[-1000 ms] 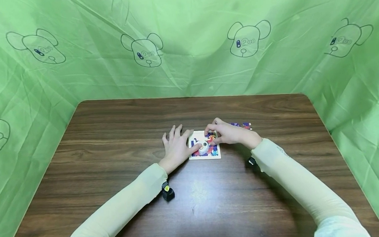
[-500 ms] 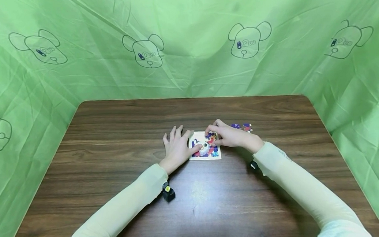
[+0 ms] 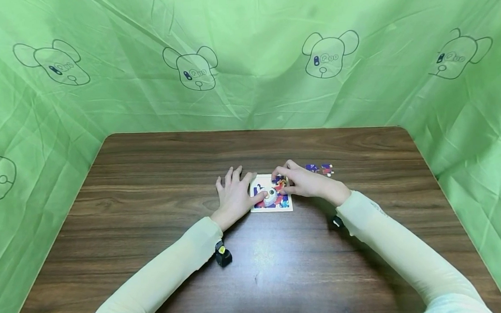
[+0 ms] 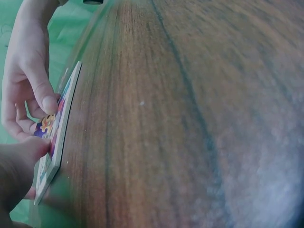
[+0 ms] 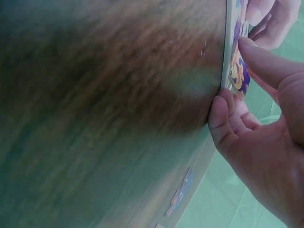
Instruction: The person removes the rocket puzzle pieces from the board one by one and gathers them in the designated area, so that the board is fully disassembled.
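Observation:
A small jigsaw puzzle in a white square frame [image 3: 262, 179] lies flat on the table, with a round white shape and red and purple parts in its picture. My left hand [image 3: 234, 196] lies at its left side, fingers spread on the wood, the thumb resting on the picture. My right hand [image 3: 303, 178] is over the upper right corner and pinches a puzzle piece [image 5: 241, 78], purple with orange and yellow. That piece stands tilted up from the board in the left wrist view. The right fingertips [image 5: 219, 111] are right at the frame's edge.
Two loose puzzle pieces lie on the brown wooden table [image 3: 167, 157] beyond the right hand: a purple one [image 3: 311, 168] and a red and purple one [image 3: 327, 169]. Green cloth [image 3: 254, 78] with bear-head drawings hangs behind and beside the table.
The right hand keeps its pinch at the upper right corner, its wrist having shifted slightly nearer and to the right. The left hand and the frame stay put.

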`<state>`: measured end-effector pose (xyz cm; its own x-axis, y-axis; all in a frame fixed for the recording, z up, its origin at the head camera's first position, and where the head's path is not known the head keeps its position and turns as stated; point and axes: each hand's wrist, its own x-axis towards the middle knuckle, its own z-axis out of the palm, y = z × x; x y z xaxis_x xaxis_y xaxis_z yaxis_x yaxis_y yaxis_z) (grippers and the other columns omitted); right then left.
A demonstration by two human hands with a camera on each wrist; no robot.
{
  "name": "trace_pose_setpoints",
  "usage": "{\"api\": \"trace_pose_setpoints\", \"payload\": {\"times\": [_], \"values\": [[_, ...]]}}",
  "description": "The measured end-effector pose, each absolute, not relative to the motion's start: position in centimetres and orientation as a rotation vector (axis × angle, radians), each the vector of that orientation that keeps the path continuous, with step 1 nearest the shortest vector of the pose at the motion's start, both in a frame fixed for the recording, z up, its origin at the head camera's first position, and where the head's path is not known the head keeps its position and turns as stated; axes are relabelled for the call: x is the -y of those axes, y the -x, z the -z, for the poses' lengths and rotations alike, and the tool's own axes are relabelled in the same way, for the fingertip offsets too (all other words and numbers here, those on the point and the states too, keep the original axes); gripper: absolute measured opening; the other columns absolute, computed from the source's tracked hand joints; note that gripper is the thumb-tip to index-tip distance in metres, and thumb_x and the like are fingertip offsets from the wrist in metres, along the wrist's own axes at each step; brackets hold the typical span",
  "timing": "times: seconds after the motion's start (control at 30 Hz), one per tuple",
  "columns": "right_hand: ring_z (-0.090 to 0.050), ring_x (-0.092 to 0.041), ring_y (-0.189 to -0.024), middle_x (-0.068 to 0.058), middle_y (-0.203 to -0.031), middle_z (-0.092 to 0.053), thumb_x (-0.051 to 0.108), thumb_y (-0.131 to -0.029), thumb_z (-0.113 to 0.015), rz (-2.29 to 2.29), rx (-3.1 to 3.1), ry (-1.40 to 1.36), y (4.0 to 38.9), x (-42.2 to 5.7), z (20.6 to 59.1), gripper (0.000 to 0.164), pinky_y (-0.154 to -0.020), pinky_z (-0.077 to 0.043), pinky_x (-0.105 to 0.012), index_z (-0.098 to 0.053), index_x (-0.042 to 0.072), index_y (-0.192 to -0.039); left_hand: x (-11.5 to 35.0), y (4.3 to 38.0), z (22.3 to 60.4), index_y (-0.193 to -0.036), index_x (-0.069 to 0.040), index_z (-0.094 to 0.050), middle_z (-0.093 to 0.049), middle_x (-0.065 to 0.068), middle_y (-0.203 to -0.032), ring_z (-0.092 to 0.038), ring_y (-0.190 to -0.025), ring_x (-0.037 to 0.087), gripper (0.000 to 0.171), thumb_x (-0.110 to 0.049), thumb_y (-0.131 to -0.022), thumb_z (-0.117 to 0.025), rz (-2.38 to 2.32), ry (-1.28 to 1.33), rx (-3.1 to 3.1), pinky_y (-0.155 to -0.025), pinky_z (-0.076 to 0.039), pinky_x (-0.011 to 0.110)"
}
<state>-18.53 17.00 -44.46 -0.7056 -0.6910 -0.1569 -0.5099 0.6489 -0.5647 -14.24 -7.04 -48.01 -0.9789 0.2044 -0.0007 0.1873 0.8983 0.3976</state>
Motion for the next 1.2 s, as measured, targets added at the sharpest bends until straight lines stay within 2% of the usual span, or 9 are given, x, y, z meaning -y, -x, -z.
{"api": "trace_pose_setpoints", "payload": {"times": [0.2, 0.37, 0.6, 0.83, 1.03, 1.2], "values": [[-0.056, -0.02, -0.083, -0.015, -0.112, -0.052, 0.018, -0.099, -0.074, 0.712, -2.527, 0.949, 18.28, -16.9, 44.36, 0.036, -0.074, -0.049, -0.035, -0.06, 0.015, -0.131, 6.99, 14.22, 47.95, -0.144, -0.023, -0.062, -0.039, 0.02, -0.162, -0.025, -0.154, 0.043, 0.068, -0.062, -0.09, -0.073, -0.633, -0.309, -3.012, -0.117, -0.014, 0.073], [-0.056, -0.019, -0.082, -0.014, -0.11, -0.053, 0.016, -0.098, -0.074, 0.728, -2.537, 0.951, 18.14, -17.01, 44.33, 0.036, -0.073, -0.049, -0.035, -0.06, 0.015, -0.131, 7.0, 14.22, 47.88, -0.144, -0.023, -0.062, -0.038, 0.021, -0.162, -0.024, -0.154, 0.044, 0.068, -0.061, -0.09, -0.073, -0.639, -0.311, -3.004, -0.117, -0.013, 0.073], [-0.062, -0.019, -0.09, -0.012, -0.109, -0.06, 0.008, -0.098, -0.071, 0.796, -2.556, 0.91, 18.33, -17.41, 44.47, 0.042, -0.081, -0.054, -0.039, -0.055, 0.009, -0.138, 7.02, 14.14, 47.85, -0.145, -0.022, -0.061, -0.038, 0.021, -0.162, -0.024, -0.154, 0.044, 0.069, -0.062, -0.09, -0.072, -0.629, -0.315, -3.003, -0.117, -0.013, 0.073], [-0.067, -0.023, -0.092, -0.008, -0.1, -0.069, 0.004, -0.099, -0.069, 0.891, -2.594, 0.854, 18.62, -17.74, 44.95, 0.027, -0.085, -0.056, -0.042, -0.057, 0.002, -0.124, 7.07, 14.06, 47.8, -0.145, -0.022, -0.061, -0.038, 0.021, -0.162, -0.024, -0.154, 0.044, 0.069, -0.062, -0.09, -0.073, -0.644, -0.311, -3.002, -0.117, -0.013, 0.074], [-0.068, -0.022, -0.093, -0.006, -0.097, -0.071, 0.003, -0.1, -0.067, 0.94, -2.617, 0.821, 18.82, -17.76, 45.19, 0.011, -0.086, -0.057, -0.041, -0.062, 0.006, -0.109, 7.08, 14.11, 47.84, -0.146, -0.022, -0.06, -0.037, 0.021, -0.163, -0.023, -0.154, 0.044, 0.07, -0.062, -0.09, -0.073, -0.636, -0.3, -2.995, -0.117, -0.012, 0.073], [-0.067, -0.02, -0.093, -0.003, -0.096, -0.07, 0.006, -0.101, -0.067, 0.947, -2.609, 0.799, 18.85, -17.81, 45.18, 0.007, -0.087, -0.056, -0.041, -0.064, 0.009, -0.106, 7.03, 14.15, 47.77, -0.146, -0.022, -0.06, -0.037, 0.021, -0.163, -0.022, -0.155, 0.044, 0.069, -0.061, -0.09, -0.073, -0.64, -0.299, -2.992, -0.117, -0.012, 0.073]]}}
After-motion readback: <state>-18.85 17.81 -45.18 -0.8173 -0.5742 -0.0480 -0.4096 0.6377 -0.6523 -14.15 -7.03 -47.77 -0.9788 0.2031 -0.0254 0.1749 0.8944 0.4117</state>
